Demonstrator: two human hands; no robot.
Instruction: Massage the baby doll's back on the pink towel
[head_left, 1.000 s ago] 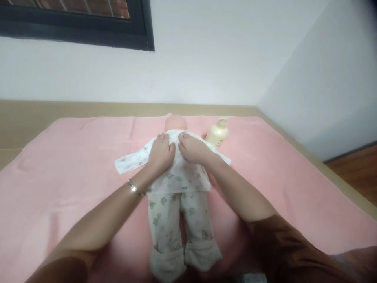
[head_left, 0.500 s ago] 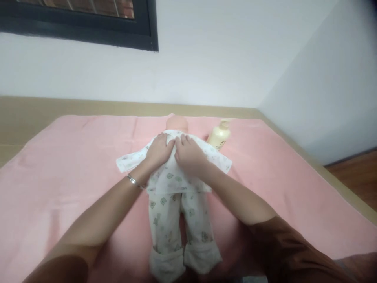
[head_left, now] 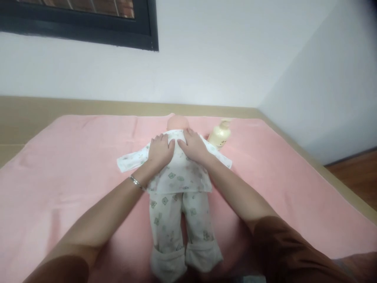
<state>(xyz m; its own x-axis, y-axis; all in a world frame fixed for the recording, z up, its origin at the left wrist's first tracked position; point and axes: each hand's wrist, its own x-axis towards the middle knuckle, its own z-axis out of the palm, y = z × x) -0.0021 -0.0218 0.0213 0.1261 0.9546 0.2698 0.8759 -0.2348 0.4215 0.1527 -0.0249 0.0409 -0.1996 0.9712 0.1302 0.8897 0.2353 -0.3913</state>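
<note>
A baby doll (head_left: 177,122) lies on a pink mat, its head at the far end and its legs toward me. It wears a white patterned top (head_left: 179,179) with the sleeves spread wide, and matching trousers (head_left: 167,222) with turned-up cuffs. My left hand (head_left: 160,149) rests on the left side of the upper body, fingers spread and thumb pointing inward. On the right side, near the shoulder, my right hand (head_left: 194,145) lies on the cloth with its thumb out. Neither hand holds anything. The doll's face is not visible.
A pale yellow pump bottle (head_left: 219,135) stands on the pink mat (head_left: 88,157), just beyond the doll's right-side sleeve. Behind the mat runs a beige edge (head_left: 206,106) against a white wall (head_left: 206,59). A dark window frame (head_left: 147,37) is at upper left.
My right hand has moved outward and slightly up, away from the middle of the back toward the right shoulder. The left hand has shifted only slightly. The doll has barely moved.
</note>
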